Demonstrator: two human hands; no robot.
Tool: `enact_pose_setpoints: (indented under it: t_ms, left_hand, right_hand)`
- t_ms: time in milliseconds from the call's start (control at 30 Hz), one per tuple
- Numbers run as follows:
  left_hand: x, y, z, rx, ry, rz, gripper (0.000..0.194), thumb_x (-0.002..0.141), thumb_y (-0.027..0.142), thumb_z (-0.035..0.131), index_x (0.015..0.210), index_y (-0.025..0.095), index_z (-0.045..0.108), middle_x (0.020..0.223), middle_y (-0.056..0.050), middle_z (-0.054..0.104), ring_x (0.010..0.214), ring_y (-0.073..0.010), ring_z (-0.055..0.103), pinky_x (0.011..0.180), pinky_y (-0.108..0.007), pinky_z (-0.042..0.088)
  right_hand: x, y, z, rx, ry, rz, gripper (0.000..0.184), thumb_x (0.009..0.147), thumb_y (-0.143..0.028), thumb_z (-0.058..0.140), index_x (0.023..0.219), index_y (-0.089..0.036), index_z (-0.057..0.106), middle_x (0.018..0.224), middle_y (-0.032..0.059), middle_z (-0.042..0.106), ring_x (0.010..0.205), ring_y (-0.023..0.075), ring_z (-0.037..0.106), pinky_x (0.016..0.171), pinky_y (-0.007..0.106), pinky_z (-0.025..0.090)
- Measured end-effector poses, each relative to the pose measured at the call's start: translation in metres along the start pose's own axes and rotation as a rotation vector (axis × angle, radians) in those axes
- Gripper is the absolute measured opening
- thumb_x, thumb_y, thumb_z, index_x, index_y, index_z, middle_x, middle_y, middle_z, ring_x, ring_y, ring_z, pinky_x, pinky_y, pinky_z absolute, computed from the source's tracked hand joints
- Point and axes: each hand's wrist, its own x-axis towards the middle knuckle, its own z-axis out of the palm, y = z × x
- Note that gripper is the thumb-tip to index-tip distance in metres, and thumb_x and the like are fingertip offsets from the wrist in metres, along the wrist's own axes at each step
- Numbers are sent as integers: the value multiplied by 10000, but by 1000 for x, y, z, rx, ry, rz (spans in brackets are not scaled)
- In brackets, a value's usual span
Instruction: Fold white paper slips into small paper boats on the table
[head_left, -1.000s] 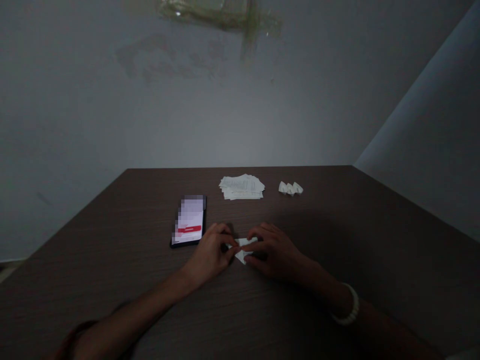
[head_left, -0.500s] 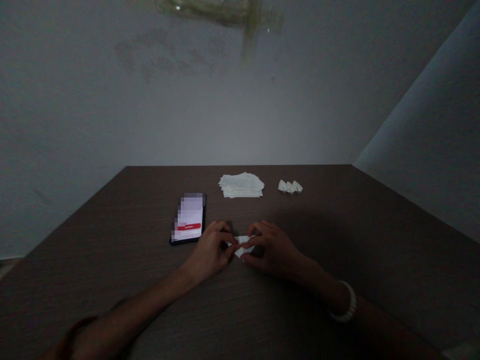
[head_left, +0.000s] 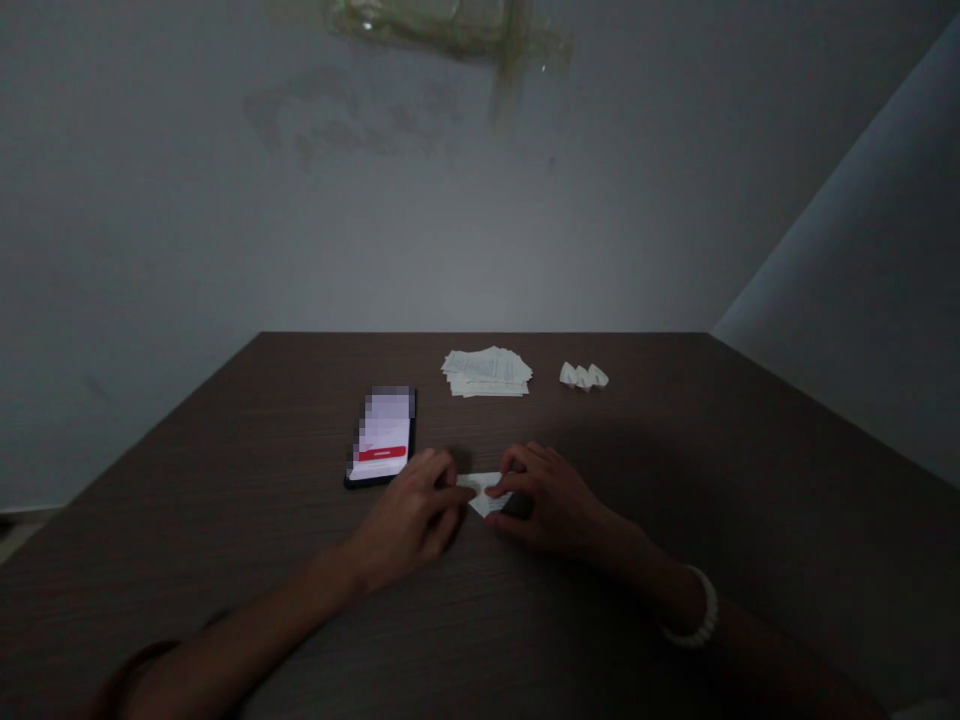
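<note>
A dark wood-grain table (head_left: 637, 480) fills the lower half of the view, its far edge running straight across and meeting a grey plaster wall (head_left: 480, 220). A translucent strip of tape (head_left: 450, 25) sits high on that wall above faint stains, and a paler wall surface (head_left: 847, 300) slants in at about 2 o'clock. The room is dimly lit. Seen from the hands, a smartphone (head_left: 381, 435) lies at about 11 o'clock, its bright screen blurred apart from a red bar. A stack of printed paper slips (head_left: 487, 372) lies at 12 o'clock near the far edge, and a small row of folded paper pieces (head_left: 583, 376) lies at about 1 o'clock.

Both forearms reach in from the lower corners, resting low over the table. The left hand (head_left: 405, 515) is curled and closed, palm down, its fingers just at the paper's left tip, though whether they pinch it is hard to tell. The right hand (head_left: 547, 500) is cupped over the paper, gripping it between thumb and fingers, with a white beaded bracelet (head_left: 694, 610) on its wrist.

The folded white paper (head_left: 486, 492) lies between the hands, on or just above the table, forming a small, pointed triangular shape
</note>
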Motion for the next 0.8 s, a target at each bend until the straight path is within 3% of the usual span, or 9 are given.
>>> enact_pose_setpoints:
  t_ms: [100,200,467,800]
  left_hand:
    - [-4,2,-7,29,-144,103,342,812,61,482,1036,214,690,912,-74,531,874,-226,484,737,-349,416]
    - [-3,4,-10,40,-200,125,368,810,54,476,1049,234,689,906,-69,540,875,-227,480,715,-333,413]
    - [-1,3,-8,45,-227,126,358,829,79,457,1066,227,679,899,-67,544,851,-223,475,720,-346,413]
    - [0,-2,-3,79,-180,101,312,809,98,483,965,232,718,838,-51,582,838,-225,482,707,-342,399]
  right_hand:
    - [0,0,-1,-4,-6,6,250,763,-421,710,947,-252,705,1001,47,569,929,218,496,827,370,376]
    - [1,-1,-2,-6,-15,6,241,769,-410,704,949,-250,706,996,48,567,918,214,495,812,363,375]
    - [0,2,0,6,-9,-8,256,775,-422,699,953,-237,705,1007,54,563,927,217,492,820,360,371]
    - [0,2,1,-21,-18,-19,259,786,-432,692,961,-242,711,997,58,572,929,224,498,806,357,362]
